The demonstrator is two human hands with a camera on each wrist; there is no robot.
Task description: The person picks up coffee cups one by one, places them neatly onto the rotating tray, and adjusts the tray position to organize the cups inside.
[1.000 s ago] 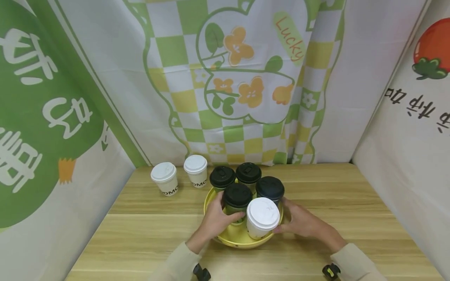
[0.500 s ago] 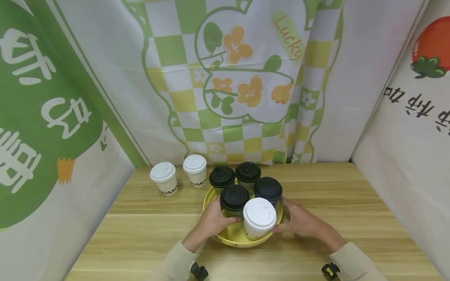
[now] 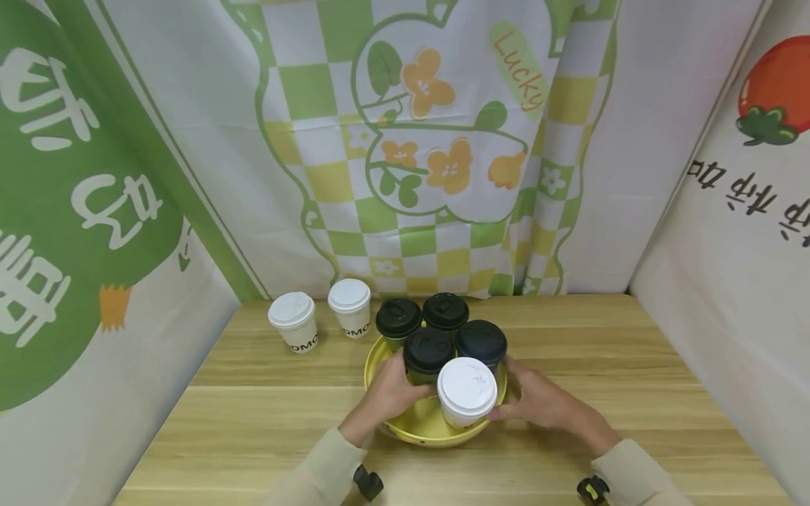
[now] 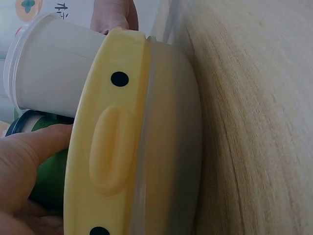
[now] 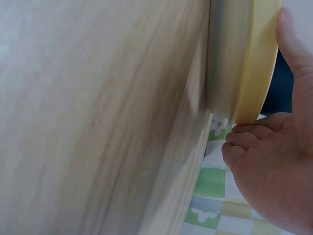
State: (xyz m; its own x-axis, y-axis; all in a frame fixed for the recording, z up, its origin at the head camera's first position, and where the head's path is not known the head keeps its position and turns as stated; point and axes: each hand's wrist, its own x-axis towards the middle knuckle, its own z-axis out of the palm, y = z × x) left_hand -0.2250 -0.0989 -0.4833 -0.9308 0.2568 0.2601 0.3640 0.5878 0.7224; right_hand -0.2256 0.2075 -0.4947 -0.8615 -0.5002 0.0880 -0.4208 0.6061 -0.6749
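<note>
A round yellow basin (image 3: 419, 426) holds several lidded paper cups. My left hand (image 3: 387, 395) curls round a green cup with a black lid (image 3: 429, 351); its thumb lies between this cup and a white-lidded cup (image 3: 467, 388). On the right side, my right hand (image 3: 539, 402) reaches over the rim round a dark blue cup (image 3: 484, 343), its thumb by the white cup. The right wrist view shows its fingers (image 5: 239, 147) bent against the yellow rim (image 5: 259, 63). Two more black-lidded cups (image 3: 399, 318) stand at the back of the basin.
Two white paper cups (image 3: 293, 321) (image 3: 350, 307) stand on the wooden table (image 3: 253, 422), left of the basin. A patterned curtain (image 3: 436, 239) hangs behind the table, with printed cloth walls on both sides.
The white-lidded and dark blue cups have shifted slightly left within the basin. The green cup moved a little left, then back. Both hands stay round the cups.
</note>
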